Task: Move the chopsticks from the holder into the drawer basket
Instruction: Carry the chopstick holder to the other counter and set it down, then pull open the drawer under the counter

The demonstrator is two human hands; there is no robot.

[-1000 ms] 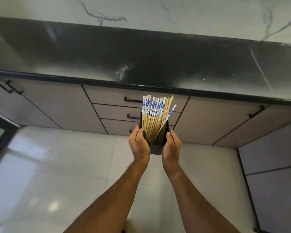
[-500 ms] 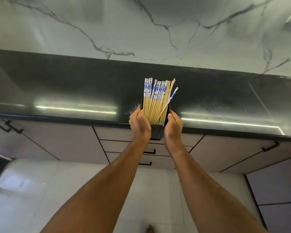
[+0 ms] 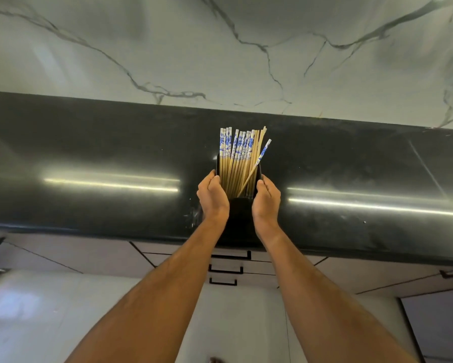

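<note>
Two hands frame the middle of the frame, and we take them from left to right. Our left hand (image 3: 212,196) presses its palm and curled fingers against the left wall of the black holder (image 3: 239,218), clasping it. Between our hands stands the holder itself, upright over the glossy black countertop (image 3: 89,158); we cannot tell whether its base touches the surface. Out of its open top rise the chopsticks (image 3: 237,159), a tight bundle of bamboo sticks with blue-and-white patterned ends, most of them upright and close together. One stick on the right side of the bundle leans away toward the upper right. Our right hand (image 3: 266,203) grips the holder's right wall, fingers wrapped at the rim. Behind the counter, a white marble wall (image 3: 220,48) with grey veins fills the top of the frame. Below the counter edge, at lower centre, we see closed drawers (image 3: 256,267) with black handles (image 3: 226,271), stacked between our forearms.
</note>
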